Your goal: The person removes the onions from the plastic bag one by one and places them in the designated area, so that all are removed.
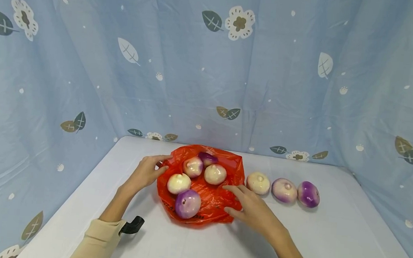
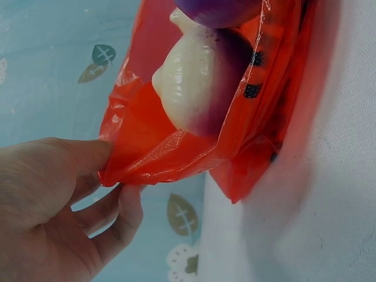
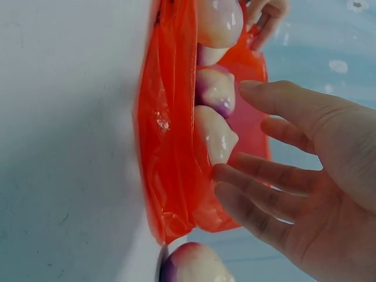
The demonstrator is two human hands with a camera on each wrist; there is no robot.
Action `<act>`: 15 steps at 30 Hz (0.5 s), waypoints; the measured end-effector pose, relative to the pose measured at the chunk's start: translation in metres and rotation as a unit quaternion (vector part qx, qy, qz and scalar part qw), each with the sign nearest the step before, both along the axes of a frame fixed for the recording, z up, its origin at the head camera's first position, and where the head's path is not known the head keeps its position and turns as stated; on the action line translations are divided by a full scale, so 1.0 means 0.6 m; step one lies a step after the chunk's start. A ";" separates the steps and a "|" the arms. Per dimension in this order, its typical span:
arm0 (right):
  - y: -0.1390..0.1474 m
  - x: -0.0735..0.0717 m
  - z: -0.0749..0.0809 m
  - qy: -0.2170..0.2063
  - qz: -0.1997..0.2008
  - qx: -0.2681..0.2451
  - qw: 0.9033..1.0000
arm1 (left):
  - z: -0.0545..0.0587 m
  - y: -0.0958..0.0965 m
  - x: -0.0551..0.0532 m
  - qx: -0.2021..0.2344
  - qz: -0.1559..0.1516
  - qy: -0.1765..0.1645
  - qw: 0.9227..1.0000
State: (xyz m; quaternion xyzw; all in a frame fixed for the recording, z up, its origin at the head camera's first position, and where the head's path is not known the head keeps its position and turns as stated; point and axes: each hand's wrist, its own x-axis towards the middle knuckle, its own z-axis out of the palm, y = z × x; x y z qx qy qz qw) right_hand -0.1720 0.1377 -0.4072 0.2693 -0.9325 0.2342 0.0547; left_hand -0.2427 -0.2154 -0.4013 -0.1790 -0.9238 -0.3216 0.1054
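Observation:
A red plastic bag [image 1: 212,198] lies spread on the table with its mouth up. Inside it are several onions, among them a purple-and-white onion [image 1: 187,204] at the front, a pale onion [image 1: 179,183] at the left and a dark purple one [image 1: 207,159] at the back. My left hand [image 1: 148,172] pinches the bag's left edge between thumb and fingers, as the bag's corner [image 2: 132,158] in the left wrist view shows. On the other side my right hand [image 1: 253,209] hovers at the bag's right edge, its fingers spread and loosely bent, holding nothing.
Three more onions stand in a row right of the bag: a pale onion [image 1: 258,182], a purple-tinged onion [image 1: 284,190] and a deep purple onion [image 1: 308,194]. A blue patterned curtain [image 1: 181,72] rises behind the white table [image 1: 342,232].

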 end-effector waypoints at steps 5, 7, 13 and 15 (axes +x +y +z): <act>-0.006 0.004 0.003 -0.023 0.010 0.001 1.000 | -0.002 -0.001 0.000 -0.002 0.000 0.004 1.000; -0.010 0.006 0.004 -0.030 0.016 0.001 0.999 | -0.003 -0.002 -0.001 -0.003 -0.001 0.004 1.000; -0.022 0.013 0.008 -0.029 0.027 0.004 0.999 | -0.002 -0.002 -0.004 -0.003 -0.003 0.012 1.000; -0.026 0.013 0.009 -0.028 0.031 0.004 0.999 | -0.001 -0.002 -0.005 -0.003 -0.003 0.010 1.000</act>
